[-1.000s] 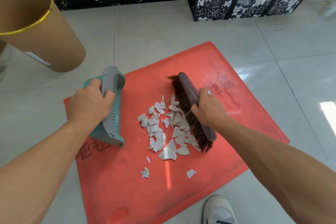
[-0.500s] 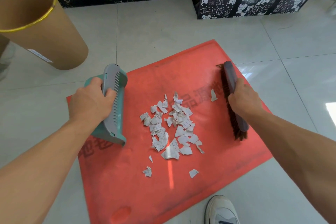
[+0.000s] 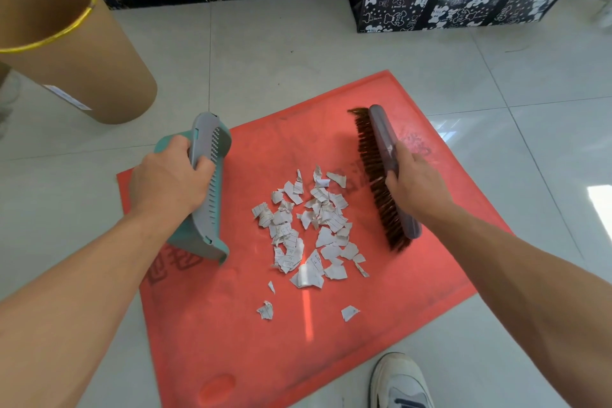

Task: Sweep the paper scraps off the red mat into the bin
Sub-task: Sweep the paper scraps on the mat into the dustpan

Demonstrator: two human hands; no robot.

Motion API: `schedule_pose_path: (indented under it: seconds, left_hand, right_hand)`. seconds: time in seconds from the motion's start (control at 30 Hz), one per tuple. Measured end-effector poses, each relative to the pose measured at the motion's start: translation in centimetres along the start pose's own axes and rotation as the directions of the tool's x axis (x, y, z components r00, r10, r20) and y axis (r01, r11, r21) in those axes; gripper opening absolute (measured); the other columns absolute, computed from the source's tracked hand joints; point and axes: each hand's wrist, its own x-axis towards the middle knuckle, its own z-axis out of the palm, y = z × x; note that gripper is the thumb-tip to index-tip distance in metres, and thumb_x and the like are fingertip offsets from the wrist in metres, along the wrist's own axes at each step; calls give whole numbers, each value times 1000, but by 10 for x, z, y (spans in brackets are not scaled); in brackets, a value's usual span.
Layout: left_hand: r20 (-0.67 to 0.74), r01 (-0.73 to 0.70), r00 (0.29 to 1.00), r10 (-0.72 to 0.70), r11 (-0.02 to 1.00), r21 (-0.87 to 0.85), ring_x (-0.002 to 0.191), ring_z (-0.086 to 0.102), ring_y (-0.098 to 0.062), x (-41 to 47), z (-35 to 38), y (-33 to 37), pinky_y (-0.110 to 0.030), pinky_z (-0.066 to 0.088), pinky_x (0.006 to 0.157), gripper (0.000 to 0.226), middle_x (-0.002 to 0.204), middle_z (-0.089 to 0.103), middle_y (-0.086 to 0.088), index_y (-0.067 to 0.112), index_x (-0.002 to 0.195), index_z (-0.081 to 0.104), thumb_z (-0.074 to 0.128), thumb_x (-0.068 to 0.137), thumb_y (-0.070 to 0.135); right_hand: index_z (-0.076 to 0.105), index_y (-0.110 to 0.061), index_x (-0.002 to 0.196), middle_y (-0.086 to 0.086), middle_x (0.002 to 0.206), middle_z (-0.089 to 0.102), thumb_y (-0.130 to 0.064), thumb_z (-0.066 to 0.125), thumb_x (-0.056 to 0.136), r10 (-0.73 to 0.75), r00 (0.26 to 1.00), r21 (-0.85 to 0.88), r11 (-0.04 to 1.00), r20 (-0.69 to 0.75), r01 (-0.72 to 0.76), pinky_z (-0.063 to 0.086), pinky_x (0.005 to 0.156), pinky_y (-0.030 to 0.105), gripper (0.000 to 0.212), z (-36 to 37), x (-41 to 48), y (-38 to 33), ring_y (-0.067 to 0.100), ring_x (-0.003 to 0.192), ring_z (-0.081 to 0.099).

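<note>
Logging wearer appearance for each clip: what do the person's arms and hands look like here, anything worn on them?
Both forearms are bare right up to the frame edges, so no sleeves show. The left hand and the right hand wear no gloves, and no watch, bracelet or ring is visible on either. No markings, cables or straps appear on the arms.

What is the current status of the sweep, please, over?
Left hand grips dustpan; right hand grips brush. Paper scraps piled on red mat between them. Path clear.

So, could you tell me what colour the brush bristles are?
Dark brown bristles, under a grey brush back; head view.
</note>
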Motion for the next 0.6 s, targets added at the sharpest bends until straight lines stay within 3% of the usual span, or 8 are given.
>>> schedule_pose_path:
  seconds: [0.13, 0.2, 0.3, 0.4, 0.6]
  left_hand:
    - [-4, 4, 1000, -4, 1000, -13, 73, 44, -34, -2, -1, -2, -40, 34, 65, 27, 77, 52, -13, 10, 98, 53, 48, 92, 36]
    - [-4, 1, 1000, -1, 1000, -16, 72, 44, -34, -3, -1, -2, -40, 34, 64, 26, 77, 52, -13, 10, 97, 52, 48, 92, 36]
    - [-4, 3, 1000, -3, 1000, -25, 72, 45, -34, -4, -2, -1, -39, 34, 65, 26, 77, 53, -12, 11, 97, 52, 47, 92, 36]
    - [-2, -2, 1000, 2, 1000, -23, 73, 45, -34, -5, 0, 0, -39, 35, 66, 27, 80, 54, -13, 11, 99, 52, 47, 92, 36]
    - [-4, -2, 1000, 2, 1000, -18, 75, 44, -34, -5, 2, 1, -39, 35, 67, 26, 80, 52, -14, 11, 100, 52, 47, 92, 35]
  right_hand:
    - [35, -12, 129, 16, 99, 49, -12, 45, 91, 76, 997, -87, 994, 26, -74, 42, 62, 41, 40, 4, -5, 3, 38, 83, 53]
    - [36, -10, 125, 18, 105, 51, -10, 46, 90, 47, 997, -94, 995, 55, -42, 44, 62, 42, 36, 10, -10, -3, 41, 89, 57]
    - [38, -9, 119, 20, 109, 53, -13, 48, 91, -24, 992, -67, 997, 121, 32, 44, 63, 40, 30, 19, -17, -26, 40, 89, 60]
    - [36, -9, 127, 19, 111, 52, -15, 49, 93, -50, 988, -20, 998, 148, 53, 43, 67, 40, 36, 26, -25, -47, 40, 95, 58]
    - [38, -8, 127, 16, 101, 52, -16, 49, 93, -147, 978, 113, 985, 146, 131, 42, 63, 41, 37, 26, -34, -64, 38, 84, 56]
